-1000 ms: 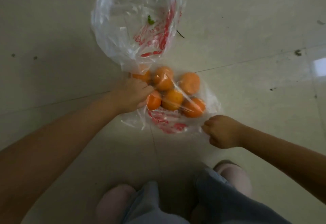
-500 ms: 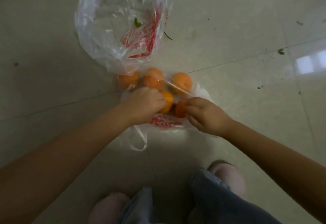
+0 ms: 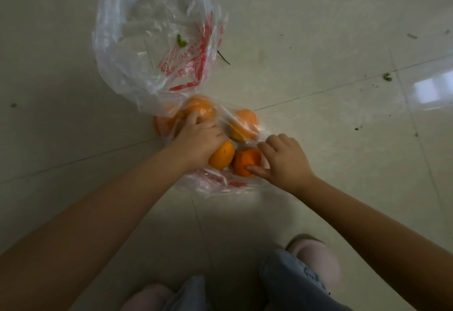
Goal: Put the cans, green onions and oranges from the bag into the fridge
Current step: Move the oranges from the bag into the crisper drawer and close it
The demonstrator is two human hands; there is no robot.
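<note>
A clear plastic bag (image 3: pixel 152 41) with red print lies on the tiled floor, its near end holding several oranges. My left hand (image 3: pixel 198 139) reaches into the bag, fingers curled over the far orange (image 3: pixel 203 108), with a lighter orange (image 3: pixel 221 155) under its palm. My right hand (image 3: pixel 284 161) grips the darker orange (image 3: pixel 246 163) at the bag's near edge, thumb below and fingers above. Another orange (image 3: pixel 245 124) lies under the plastic between the hands. A scrap of green (image 3: pixel 182 41) sits in the upper bag. No cans are in view.
Pale floor tiles (image 3: pixel 318 28) with dark specks and a green crumb (image 3: pixel 387 77) surround the bag. My two pink slippers (image 3: pixel 316 259) and blue trouser legs (image 3: pixel 291 281) are at the bottom. A bright window reflection (image 3: pixel 434 87) shows at the right.
My left hand has pushed further into the bag onto the far orange. My right hand has come in from the bag's edge and closed around the darker orange.
</note>
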